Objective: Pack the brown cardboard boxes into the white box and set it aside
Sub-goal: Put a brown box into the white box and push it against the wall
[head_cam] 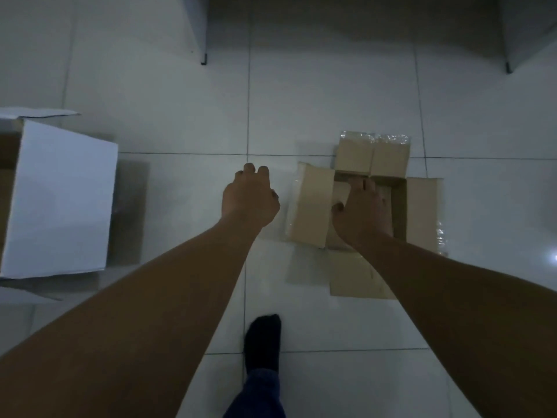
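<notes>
A large white box stands open on the floor at the left edge, its brown inside partly visible. An open brown cardboard carton lies to the right with its flaps spread flat. My right hand reaches down into this carton, fingers spread over something pale inside; what it touches is hidden. My left hand hovers over the bare floor just left of the carton's left flap, fingers loosely curled and holding nothing. Whether small brown boxes lie inside the carton is hard to tell.
The floor is pale tile. Grey furniture legs stand at the back left and back right. My foot in a dark sock is planted below the hands. Clear tape glints on the carton's far flaps.
</notes>
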